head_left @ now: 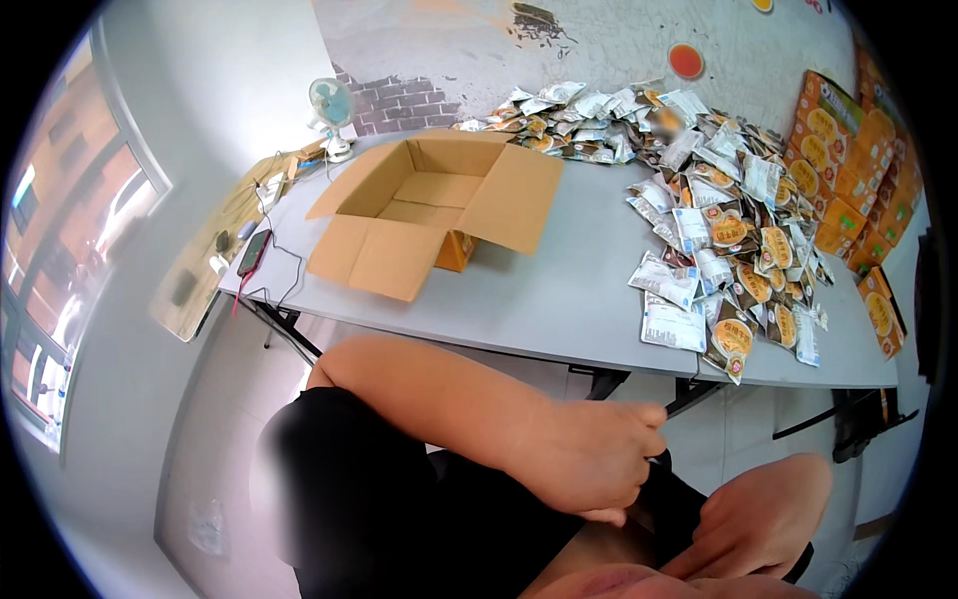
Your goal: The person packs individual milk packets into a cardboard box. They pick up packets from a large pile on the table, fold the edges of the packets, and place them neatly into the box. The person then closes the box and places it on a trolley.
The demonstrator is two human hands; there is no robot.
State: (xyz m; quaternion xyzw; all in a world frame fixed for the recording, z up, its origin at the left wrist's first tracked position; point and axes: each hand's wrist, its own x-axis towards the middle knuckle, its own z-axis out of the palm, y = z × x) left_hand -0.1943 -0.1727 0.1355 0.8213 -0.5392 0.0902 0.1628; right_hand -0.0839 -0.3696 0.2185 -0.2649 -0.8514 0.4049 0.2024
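Note:
My left hand (604,459) is closed over my lap, its forearm crossing from the left. A small dark bit with a pale edge shows by its fingers; what it holds is too hidden to name. Lower right, my right hand (753,519) has its fingers bent and pressed together, their tips partly hidden. Both hands are below the table's front edge, apart from everything on it. On the grey table (574,270), an opened cardboard box (424,195) has its flaps folded out. To its right lies a large heap of printed food packets (733,235), silver-white and brown with yellow.
Orange printed cartons (848,150) are stacked along the right wall. A small fan (331,110) stands at the far left corner, with a phone (254,253) and cables along the left edge. An orange carton (456,250) sits under the box's flap. A window (75,220) is at left.

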